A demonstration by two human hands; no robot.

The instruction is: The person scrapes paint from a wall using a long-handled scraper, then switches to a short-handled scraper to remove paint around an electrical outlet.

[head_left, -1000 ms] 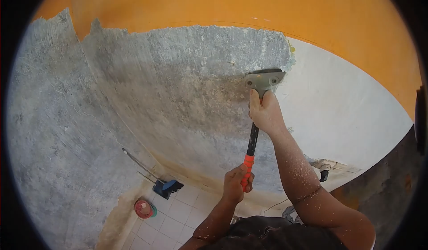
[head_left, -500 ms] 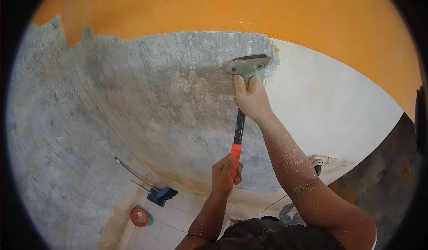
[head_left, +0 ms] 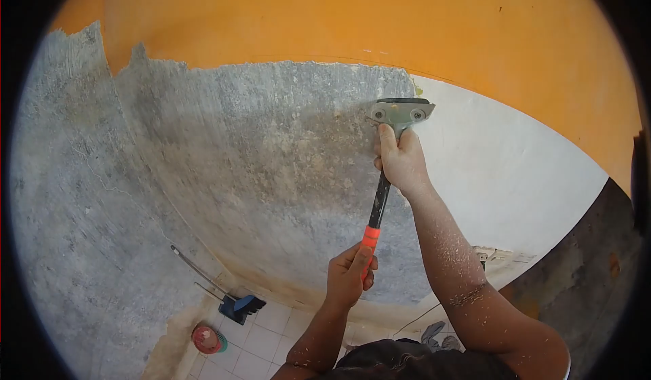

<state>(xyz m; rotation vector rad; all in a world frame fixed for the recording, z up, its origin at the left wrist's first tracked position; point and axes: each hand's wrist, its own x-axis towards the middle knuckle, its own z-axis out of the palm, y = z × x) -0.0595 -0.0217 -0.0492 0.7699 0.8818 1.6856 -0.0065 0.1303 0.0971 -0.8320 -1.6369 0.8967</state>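
A long-handled scraper with a wide grey-green head lies against the wall, its head at the border between bare grey plaster and white paint. My right hand is wrapped round the neck just below the head, thumb pointing up. Lower down, my left hand grips the orange-red end of the black handle. Pale flakes cling to my right forearm. The scraper's blade edge is too small to make out.
Orange paint covers the upper wall. At the lower left, a broom and a dustpan stand near a red bucket on white floor tiles. A wall socket with a cable is at the lower right.
The scraper and both hands have moved to the right in view, and the head sits slightly lower and more level. The view has shifted a little. Both hands keep their hold.
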